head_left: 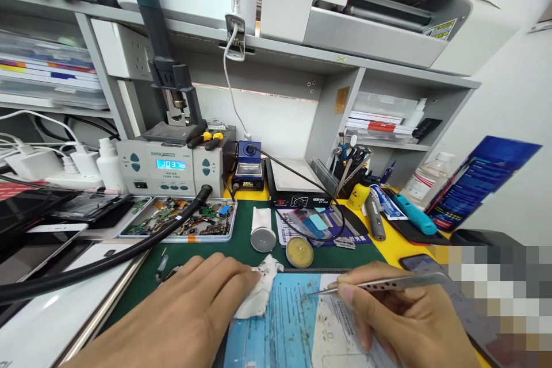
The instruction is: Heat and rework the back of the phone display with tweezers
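My left hand [190, 313] is closed on a crumpled white tissue [261, 293] with dark smudges, at the left edge of a blue and white printed booklet [287, 330]. In my right hand [409, 319] I hold metal tweezers [401, 282] with a row of holes. Their tip points left, over the blue part of the booklet; contact with it I cannot tell. Dark specks and stains mark the printed page. Just beyond the booklet lie an open round tin of yellowish paste [299, 252] and a grey round lid [263, 239].
A tray of circuit boards [176, 221] sits behind my left hand, near a hot-air station [170, 164]. Its black hose [142, 259] crosses the left side above several phones. Beyond the tins stand a soldering station [250, 167] and a hot plate [297, 175]. A phone [448, 293] lies at right.
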`<control>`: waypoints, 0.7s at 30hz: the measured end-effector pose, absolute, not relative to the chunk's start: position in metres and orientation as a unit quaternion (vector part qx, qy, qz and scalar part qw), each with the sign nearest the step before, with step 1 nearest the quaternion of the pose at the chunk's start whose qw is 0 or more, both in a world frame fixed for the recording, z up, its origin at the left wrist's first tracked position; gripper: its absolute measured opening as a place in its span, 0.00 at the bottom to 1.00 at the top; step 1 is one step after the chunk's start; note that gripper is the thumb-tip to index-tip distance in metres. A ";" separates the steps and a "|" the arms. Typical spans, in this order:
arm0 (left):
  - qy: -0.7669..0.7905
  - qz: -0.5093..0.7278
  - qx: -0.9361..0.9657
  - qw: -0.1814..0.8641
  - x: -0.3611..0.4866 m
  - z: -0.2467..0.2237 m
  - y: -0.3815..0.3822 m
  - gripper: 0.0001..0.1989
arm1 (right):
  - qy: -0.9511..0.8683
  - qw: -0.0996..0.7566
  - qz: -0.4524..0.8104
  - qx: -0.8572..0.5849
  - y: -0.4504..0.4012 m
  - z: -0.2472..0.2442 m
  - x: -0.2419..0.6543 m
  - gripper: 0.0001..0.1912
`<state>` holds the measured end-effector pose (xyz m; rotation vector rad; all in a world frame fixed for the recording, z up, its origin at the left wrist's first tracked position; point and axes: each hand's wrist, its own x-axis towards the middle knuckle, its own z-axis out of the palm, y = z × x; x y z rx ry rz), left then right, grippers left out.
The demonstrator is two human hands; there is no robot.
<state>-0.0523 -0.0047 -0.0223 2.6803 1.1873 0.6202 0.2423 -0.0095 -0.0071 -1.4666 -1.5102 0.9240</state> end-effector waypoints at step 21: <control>0.393 0.207 0.893 0.068 -0.053 -0.022 -0.004 0.32 | -0.537 0.479 0.358 -0.595 -0.016 -0.003 0.227 0.17</control>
